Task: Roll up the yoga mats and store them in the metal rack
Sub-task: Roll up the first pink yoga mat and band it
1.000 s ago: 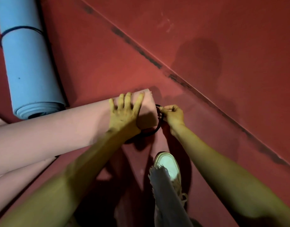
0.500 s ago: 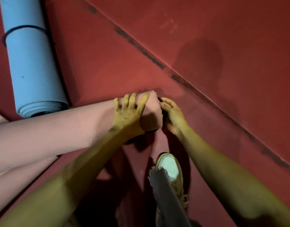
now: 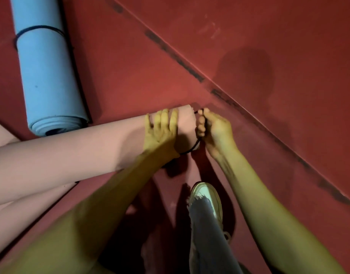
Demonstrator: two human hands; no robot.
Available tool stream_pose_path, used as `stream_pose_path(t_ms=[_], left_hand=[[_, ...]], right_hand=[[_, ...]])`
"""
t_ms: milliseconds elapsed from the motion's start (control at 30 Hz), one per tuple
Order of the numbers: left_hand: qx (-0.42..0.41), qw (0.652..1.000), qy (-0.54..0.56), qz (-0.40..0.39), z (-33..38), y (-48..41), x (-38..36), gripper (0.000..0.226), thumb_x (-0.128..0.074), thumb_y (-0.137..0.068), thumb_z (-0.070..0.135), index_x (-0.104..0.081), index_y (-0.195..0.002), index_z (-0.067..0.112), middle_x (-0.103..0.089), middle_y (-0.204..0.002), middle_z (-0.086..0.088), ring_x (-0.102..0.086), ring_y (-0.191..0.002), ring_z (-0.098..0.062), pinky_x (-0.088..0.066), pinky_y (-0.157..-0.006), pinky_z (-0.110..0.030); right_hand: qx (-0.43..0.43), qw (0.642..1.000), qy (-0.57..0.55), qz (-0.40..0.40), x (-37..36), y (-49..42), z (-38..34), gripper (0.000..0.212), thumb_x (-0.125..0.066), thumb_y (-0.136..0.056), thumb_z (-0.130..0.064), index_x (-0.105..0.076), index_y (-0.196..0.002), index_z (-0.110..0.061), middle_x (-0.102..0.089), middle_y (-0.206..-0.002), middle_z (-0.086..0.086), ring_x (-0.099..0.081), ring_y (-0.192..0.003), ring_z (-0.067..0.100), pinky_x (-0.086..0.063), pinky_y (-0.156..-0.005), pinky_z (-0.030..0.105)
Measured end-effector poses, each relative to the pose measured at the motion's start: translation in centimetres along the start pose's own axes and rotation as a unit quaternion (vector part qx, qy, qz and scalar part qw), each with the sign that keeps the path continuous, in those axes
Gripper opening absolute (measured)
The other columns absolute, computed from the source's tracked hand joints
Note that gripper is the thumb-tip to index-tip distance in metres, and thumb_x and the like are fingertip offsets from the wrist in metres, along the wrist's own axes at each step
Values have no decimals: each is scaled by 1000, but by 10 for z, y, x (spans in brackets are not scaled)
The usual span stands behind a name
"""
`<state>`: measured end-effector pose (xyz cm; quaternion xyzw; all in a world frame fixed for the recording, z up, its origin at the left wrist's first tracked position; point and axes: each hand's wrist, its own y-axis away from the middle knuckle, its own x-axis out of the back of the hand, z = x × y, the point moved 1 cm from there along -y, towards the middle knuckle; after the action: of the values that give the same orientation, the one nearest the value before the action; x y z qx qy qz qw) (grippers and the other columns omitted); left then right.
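Rolled pink mat (image 3: 71,153) at 9 o'clock: left hand (image 3: 160,131) presses it flat-fingered, right hand (image 3: 215,129) pinches a band (image 3: 191,149) round its end. Blue mat (image 3: 49,76), 11 o'clock, already banded; racking remains.

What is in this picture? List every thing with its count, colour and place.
pink mat: one, pink, rolled, lying from the left edge to the centre.
pink sheet: one, pink, lower left, under the pink mat; cannot tell if rolled.
blue mat: one, light blue, rolled, upper left.
upper band: one, black, round the blue mat.
lower band: one, black, at the pink mat's right end.
floor: red, with a dark diagonal seam.
shoe: one, white, bottom centre.
trouser leg: one, grey-blue, frayed hem, over the shoe.
left hand: flat on the pink mat near its right end.
right hand: pinches the lower band.
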<state>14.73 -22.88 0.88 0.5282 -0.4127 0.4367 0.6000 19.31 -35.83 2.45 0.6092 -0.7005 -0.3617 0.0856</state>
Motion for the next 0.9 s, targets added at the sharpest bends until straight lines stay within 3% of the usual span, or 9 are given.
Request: stream_pose_path(t_ms=[33,133,300,433,567,667,767,833,900], left_hand=[[11,1000,22,-6,-2,1,-1,107,-80,-64,50,-27,-147,8,-35,-147,-12,-37,-120,-20,-25,-107,-20],[-8,995,-78,59,-2,7,-2,126,-85,-30,60,-37,-132,4,-52,-131,-15,-51,-116,-30,-41,-102,-48],[-33,996,-70,51,4,15,-1,120,-86,-30,55,-40,-127,0,-51,-131,-20,-49,-120,-35,-38,-102,-55],[-72,994,-9,80,-19,11,2,121,-93,-13,42,-52,-113,-14,-55,-120,-34,-56,-111,-50,-46,-91,-61],[-11,995,-77,60,-77,36,-3,143,-88,-10,58,-43,-128,-8,-52,-124,-33,-53,-115,-47,-36,-95,-66],[9,996,-72,53,-116,53,-5,138,-91,-24,52,-33,-139,3,-48,-129,-31,-47,-120,-45,-34,-100,-64],[9,996,-46,72,-119,54,1,119,-86,-40,54,-40,-137,2,-50,-126,-30,-50,-115,-45,-37,-97,-61],[2,997,-34,75,-109,48,4,114,-80,-43,58,-42,-135,2,-53,-124,-28,-54,-110,-43,-40,-93,-59],[-16,996,-27,80,-88,36,14,118,-81,-40,60,-42,-135,3,-55,-125,-24,-54,-111,-40,-40,-93,-52]], right_hand=[[13,1000,26,0,-5,-3,-4,22,-45,-97,-7,-55,-78,-7,-54,-53,0,-35,-35,8,-24,-37,18],[9,995,99,-10,-18,-12,-20,7,-51,-91,1,-56,-90,-3,-63,-73,11,-41,-34,8,-28,-35,16],[-70,976,186,-86,-64,-19,-32,30,-44,-92,12,-50,-121,16,-60,-64,13,-60,-42,9,-45,-37,15],[-68,975,199,-69,-74,-28,-14,34,-35,-93,16,-46,-125,15,-54,-78,16,-58,-61,19,-54,-64,19],[-39,974,215,-59,-71,-36,-12,35,-38,-92,15,-45,-127,13,-53,-96,20,-61,-59,19,-55,-61,22],[0,961,270,-53,-77,-38,-7,37,-35,-92,16,-44,-128,12,-49,-107,22,-59,-55,16,-54,-55,19],[45,932,352,-68,-81,-40,-3,36,-36,-93,12,-50,-125,7,-57,-113,24,-58,-43,5,-52,-52,17],[105,896,424,-76,-82,-35,-4,35,-36,-91,8,-59,-114,-3,-65,-108,20,-61,-59,10,-49,-53,16],[184,833,516,-74,-82,-26,-8,33,-38,-88,2,-62,-99,-18,-70,-97,9,-62,-77,20,-53,-74,27]])
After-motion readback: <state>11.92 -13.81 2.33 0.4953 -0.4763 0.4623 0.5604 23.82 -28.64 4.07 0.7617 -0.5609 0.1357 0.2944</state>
